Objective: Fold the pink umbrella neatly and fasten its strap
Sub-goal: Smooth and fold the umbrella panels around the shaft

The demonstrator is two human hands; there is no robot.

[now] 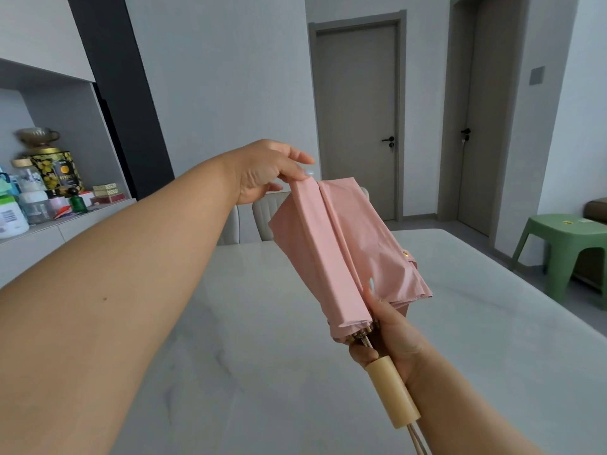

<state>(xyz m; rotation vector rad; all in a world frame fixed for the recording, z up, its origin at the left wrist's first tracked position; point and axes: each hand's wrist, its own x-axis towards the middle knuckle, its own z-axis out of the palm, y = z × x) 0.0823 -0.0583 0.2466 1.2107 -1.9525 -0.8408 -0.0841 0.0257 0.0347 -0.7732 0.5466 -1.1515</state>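
Left hand (pixel 262 172) pinches pink umbrella (pixel 345 251) panel tip mid-frame; right hand (pixel 391 336) grips ribs; fabric likely light, floppy.

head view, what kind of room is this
Most likely a home dining area: a pale marble-look table with padded chairs at its far side, a sideboard shelf of tins and bottles, and two closed interior doors.

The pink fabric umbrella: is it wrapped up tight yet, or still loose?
Still loose. The pink fabric umbrella has collapsed ribs, but its panels fan out in unrolled pleats; the left hand pinches one pleat's tip.
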